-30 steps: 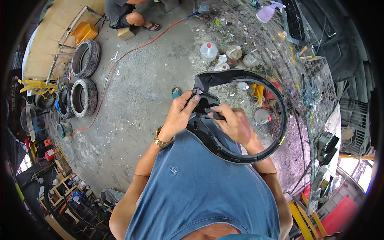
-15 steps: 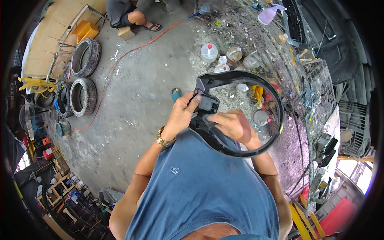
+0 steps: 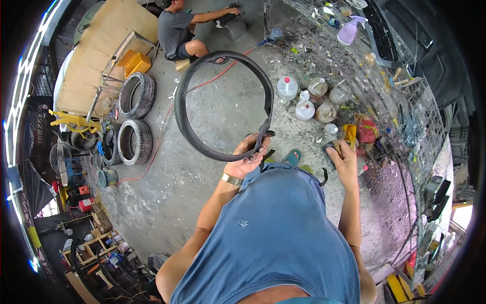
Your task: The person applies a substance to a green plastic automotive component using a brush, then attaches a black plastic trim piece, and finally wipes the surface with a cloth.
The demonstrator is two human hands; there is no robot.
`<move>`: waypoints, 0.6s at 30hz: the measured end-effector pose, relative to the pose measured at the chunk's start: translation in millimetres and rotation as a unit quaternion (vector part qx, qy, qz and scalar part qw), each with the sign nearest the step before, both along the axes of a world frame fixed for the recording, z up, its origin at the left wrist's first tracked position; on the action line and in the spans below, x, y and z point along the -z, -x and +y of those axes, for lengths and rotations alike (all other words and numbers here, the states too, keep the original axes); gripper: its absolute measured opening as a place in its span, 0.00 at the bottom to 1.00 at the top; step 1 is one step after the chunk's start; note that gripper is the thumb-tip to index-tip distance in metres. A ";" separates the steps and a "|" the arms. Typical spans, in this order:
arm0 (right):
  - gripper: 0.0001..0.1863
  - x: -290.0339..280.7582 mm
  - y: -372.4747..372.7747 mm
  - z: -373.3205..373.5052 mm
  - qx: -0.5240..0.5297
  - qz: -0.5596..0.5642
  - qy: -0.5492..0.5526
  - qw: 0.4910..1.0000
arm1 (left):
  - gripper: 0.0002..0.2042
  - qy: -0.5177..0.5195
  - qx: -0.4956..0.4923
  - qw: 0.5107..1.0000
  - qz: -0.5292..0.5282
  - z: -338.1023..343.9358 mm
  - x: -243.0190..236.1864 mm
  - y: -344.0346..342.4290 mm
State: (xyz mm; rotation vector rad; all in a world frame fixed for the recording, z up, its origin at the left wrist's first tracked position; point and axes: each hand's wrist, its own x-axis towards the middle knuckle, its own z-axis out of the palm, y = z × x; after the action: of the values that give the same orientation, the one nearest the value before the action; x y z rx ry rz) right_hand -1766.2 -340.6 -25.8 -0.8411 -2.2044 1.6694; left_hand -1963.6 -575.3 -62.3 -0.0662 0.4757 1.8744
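A large black ring-shaped trim part (image 3: 268, 91) with a finely textured surface is raised in front of me, to the left of centre. My left hand (image 3: 248, 158) grips it at its lower right, where the band narrows into a darker bracket-like end; the fingers are wrapped round it. Apart from the ring, at the right, my right hand (image 3: 345, 163) pinches a small dark grey pad (image 3: 330, 155) between thumb and fingers. Whether the pad is abrasive or cloth cannot be told. A dark strap (image 3: 324, 177) hangs by the front of my blue shirt.
Plastic jugs (image 3: 287, 88) and bottles stand on the stained floor ahead right, near a purple spray bottle (image 3: 348, 31). Tyres (image 3: 135, 142) lean at the left. A red hose (image 3: 164, 114) crosses the floor. Another person (image 3: 177, 30) sits far ahead, arms stretched toward a dark object.
The ring has swung up and left, now showing its textured face instead of its inner side. My right hand has come away from it to the right with the pad. The view has shifted.
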 end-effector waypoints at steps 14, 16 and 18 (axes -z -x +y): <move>0.11 -38.6 20.3 -47.0 -0.094 0.038 0.025 0.995 | 0.11 0.278 -0.111 0.899 0.319 15.5 -61.8 -18.6; 0.12 -43.4 27.1 -55.7 -0.095 0.087 -0.055 0.990 | 0.11 0.256 -0.088 0.927 0.258 20.2 -65.1 -18.0; 0.13 -47.0 32.6 -61.5 -0.114 0.093 -0.112 0.983 | 0.11 0.266 -0.092 0.927 0.249 26.8 -70.9 -21.1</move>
State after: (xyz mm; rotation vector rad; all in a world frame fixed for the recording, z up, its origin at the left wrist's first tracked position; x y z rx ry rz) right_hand -1798.8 -402.1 21.2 -0.3704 -2.3680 1.4835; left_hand -1942.5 -548.5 8.6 0.0080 1.3657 1.8888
